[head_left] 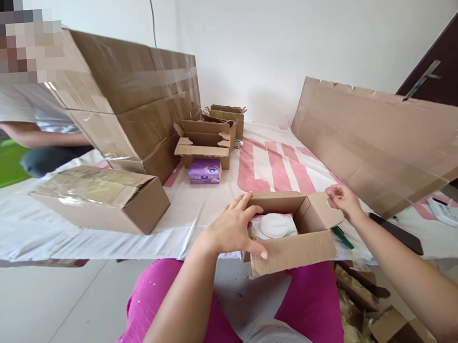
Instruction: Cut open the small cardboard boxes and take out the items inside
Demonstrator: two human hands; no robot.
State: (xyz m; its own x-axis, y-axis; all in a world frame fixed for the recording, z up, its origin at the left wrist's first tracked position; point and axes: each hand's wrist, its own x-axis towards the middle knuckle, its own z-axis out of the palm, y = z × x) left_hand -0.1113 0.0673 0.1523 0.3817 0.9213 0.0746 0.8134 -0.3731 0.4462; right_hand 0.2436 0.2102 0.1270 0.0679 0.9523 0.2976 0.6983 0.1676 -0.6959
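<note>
A small open cardboard box [293,253] sits at the table's front edge before me, its flaps folded outward. Inside it lies a wet-wipes pack [275,225] with a white oval lid and a floral print. My left hand [236,226] spans the box's left end, thumb on the near flap and fingers over the far edge. At the right end flap, my right hand [344,201] has its fingers curled together at the flap's edge. A green tool [342,238], partly covered, lies just right of the box. Beyond the box stands a purple tissue pack [204,171].
Taped cartons [144,83] are stacked at the left, with a closed carton [101,198] in front. Open boxes [205,139] stand behind the tissue pack. A large cardboard sheet [375,135] leans at right near a dark phone [398,233]. Another person [33,125] sits at far left.
</note>
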